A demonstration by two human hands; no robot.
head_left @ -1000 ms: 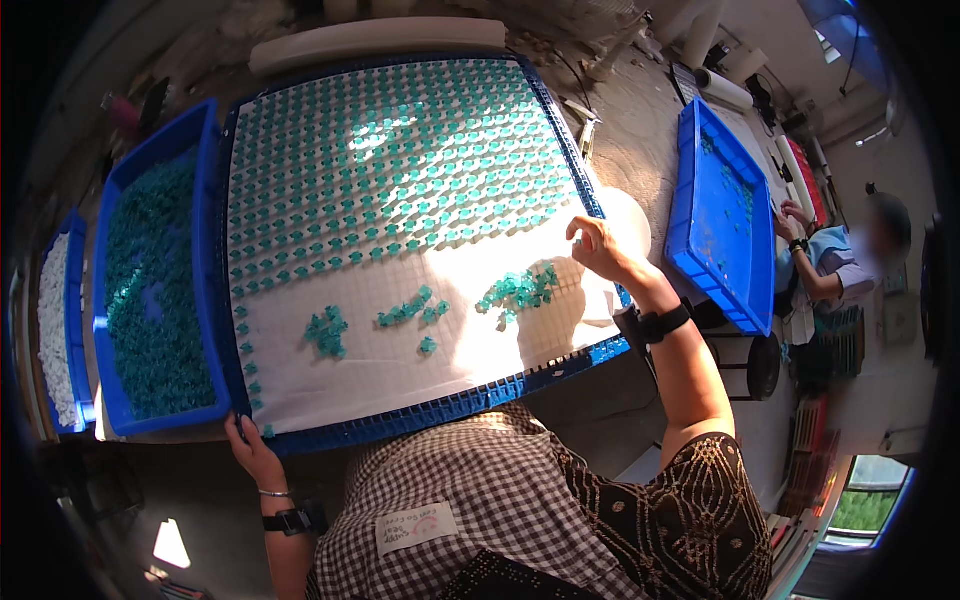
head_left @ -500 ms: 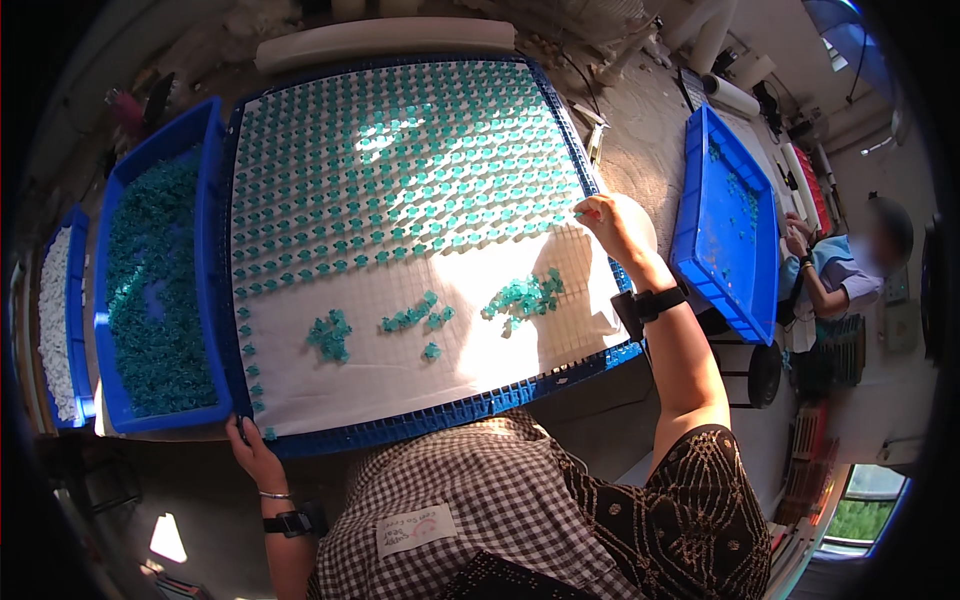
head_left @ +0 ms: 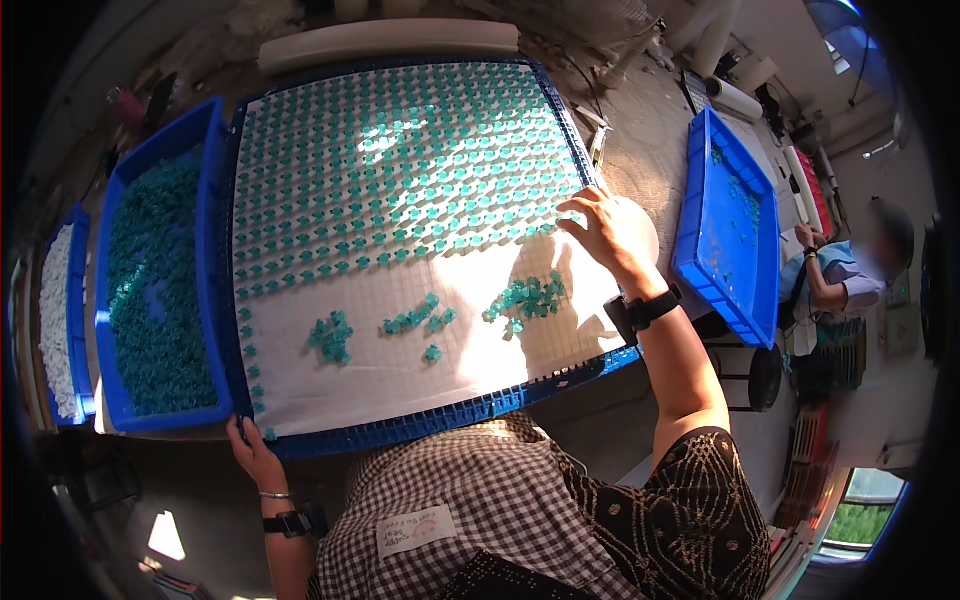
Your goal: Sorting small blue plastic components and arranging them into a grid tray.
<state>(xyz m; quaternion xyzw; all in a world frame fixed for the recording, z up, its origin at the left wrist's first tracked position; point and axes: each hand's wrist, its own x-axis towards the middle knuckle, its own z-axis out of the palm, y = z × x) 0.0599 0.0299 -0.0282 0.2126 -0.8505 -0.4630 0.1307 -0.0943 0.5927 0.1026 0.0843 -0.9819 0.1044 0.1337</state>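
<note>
A blue slatted tray (head_left: 480,405) lies before me, covered with a white gridded sheet (head_left: 400,385). Small teal translucent pieces (head_left: 358,243) stand in rows over the sheet's far part. Loose teal pieces (head_left: 530,296) lie in several heaps on its near part. At the right end of the nearest full row is my right hand (head_left: 612,232); its thumb and forefinger are spread beside the last pieces, and nothing shows between them. My left hand (head_left: 257,457) grips the tray's near left corner, with some fingers hidden beneath it.
On the left stand a blue bin (head_left: 210,330) heaped with teal pieces and a narrower bin holding white pieces (head_left: 58,320). To the right is another blue bin (head_left: 705,220) with scattered teal pieces. Beyond it sits another person (head_left: 835,275). A white roll (head_left: 390,38) lies behind the tray.
My right hand's fingers have gone from a pinch to spread apart, and the hand has shifted slightly left and nearer. My left hand stays on the tray corner.
</note>
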